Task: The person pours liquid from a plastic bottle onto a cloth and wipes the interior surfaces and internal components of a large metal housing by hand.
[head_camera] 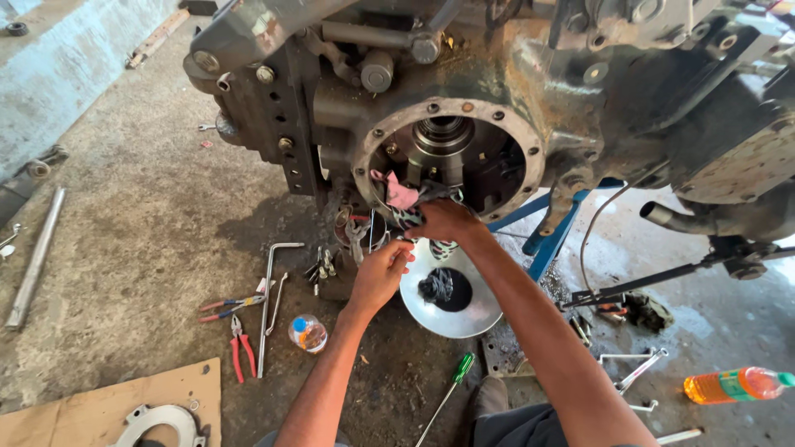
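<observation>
A large greasy machine housing (497, 74) stands on the floor, with a round bolted opening (450, 154) showing a shaft and gears inside. My right hand (445, 218) grips a patterned pink and dark rag (403, 199) at the lower rim of that opening. My left hand (383, 271) is just below, fingers curled on the rag's hanging end. Under both hands sits a metal bowl (476, 310) with dark liquid and a black lump in it.
Pliers (240, 348), an L-shaped wrench (270, 298) and a small jar (307, 333) lie left. A green screwdriver (451, 382), an orange bottle (733, 385), a blue stand (551, 236), cardboard (83, 406) with a ring part (157, 422), and a steel rod (35, 258) surround me.
</observation>
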